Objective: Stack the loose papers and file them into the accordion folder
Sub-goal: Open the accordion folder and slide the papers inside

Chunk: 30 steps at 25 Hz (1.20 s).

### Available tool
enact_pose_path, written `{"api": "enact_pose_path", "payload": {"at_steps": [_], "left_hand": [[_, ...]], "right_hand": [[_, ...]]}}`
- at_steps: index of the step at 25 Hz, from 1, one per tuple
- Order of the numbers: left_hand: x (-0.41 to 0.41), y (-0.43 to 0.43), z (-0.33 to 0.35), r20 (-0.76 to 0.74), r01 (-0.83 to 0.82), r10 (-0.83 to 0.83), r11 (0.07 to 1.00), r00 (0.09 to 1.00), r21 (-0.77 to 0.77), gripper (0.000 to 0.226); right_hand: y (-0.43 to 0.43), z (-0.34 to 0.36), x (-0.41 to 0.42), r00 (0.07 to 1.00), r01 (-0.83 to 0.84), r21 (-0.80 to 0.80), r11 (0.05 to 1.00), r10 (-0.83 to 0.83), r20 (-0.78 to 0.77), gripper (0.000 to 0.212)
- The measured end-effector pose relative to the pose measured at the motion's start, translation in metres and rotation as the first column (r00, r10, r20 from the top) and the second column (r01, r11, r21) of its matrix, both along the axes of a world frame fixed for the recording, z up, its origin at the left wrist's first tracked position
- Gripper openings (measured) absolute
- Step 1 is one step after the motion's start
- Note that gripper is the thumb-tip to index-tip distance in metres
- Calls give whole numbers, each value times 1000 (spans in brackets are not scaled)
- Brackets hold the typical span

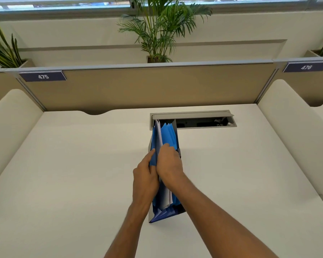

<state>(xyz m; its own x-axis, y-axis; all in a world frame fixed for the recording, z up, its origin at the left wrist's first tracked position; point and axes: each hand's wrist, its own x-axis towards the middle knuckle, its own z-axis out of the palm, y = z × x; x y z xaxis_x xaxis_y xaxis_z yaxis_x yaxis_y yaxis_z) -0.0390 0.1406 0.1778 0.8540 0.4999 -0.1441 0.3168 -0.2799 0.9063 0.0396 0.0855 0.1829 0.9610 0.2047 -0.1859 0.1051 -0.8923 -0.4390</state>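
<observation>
A blue accordion folder (169, 135) stands upright on the white desk (73, 164), its mouth facing up and its pleats spread. A stack of white papers (158, 135) sits in a pocket near its left side, edges sticking up. My left hand (145, 175) grips the folder's left wall. My right hand (169, 162) lies over the top of the papers, fingers curled down onto them between the pleats. The lower part of the papers is hidden inside the folder.
An open grey cable tray (205, 122) is set into the desk just behind the folder. A tan partition (147, 86) with number plates closes the back, with rounded white dividers (287, 127) at each side. Potted plants (157, 34) stand beyond.
</observation>
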Motion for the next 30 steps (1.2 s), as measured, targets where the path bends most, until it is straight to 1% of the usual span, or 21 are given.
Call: {"api": "enact_pose_path", "payload": {"at_steps": [5,9,11,14,17,20,21,22,24,26,27,28,29,30], "left_hand": [[-1,3,-4,27,0,1,1000,1000,-23,51],[-1,4,-10,42,-13,14,1000,999,-25,52],[-2,6,-10,43,-20,21,999,999,-26,52],[-2,7,-9,51,-13,13,1000,999,-7,51],[-3,5,-7,61,0,0,1000,998,-8,49],[-4,7,-5,65,-22,23,1000,998,-20,47],[-3,7,-5,60,-27,28,999,998,-22,46],[-4,7,-5,58,-31,32,999,998,-16,43],[-4,7,-5,53,-45,44,999,998,15,41],[-5,9,-6,30,-54,53,997,998,55,45],[-5,9,-6,23,-52,51,996,998,68,48],[-5,10,-7,23,-47,46,996,999,74,49],[-5,9,-8,24,-43,41,996,999,79,50],[-5,8,-8,25,-40,38,996,999,84,49]], "right_hand": [[2,-10,-3,995,-43,-30,999,40,-88,23],[1,-8,-6,996,-60,-52,997,56,-75,21],[-2,-4,-6,997,-77,-73,994,75,-32,17],[-6,0,-10,988,-145,-92,985,149,31,13],[-6,3,-14,978,-191,-113,975,199,61,18],[-7,7,-16,975,-198,-73,978,204,93,19],[-9,10,-17,969,-192,-74,979,201,143,19],[-14,12,-19,952,-185,-101,978,203,227,20],[-27,16,-21,897,-147,-152,977,196,395,28],[-43,16,-20,852,-88,-146,985,151,502,41],[-51,15,-16,835,-58,-118,991,113,538,47],[-59,12,-12,829,-39,-74,997,73,554,53],[-65,9,-9,841,-37,-25,999,45,540,61],[-70,6,-7,873,-51,12,999,39,486,72]]}}
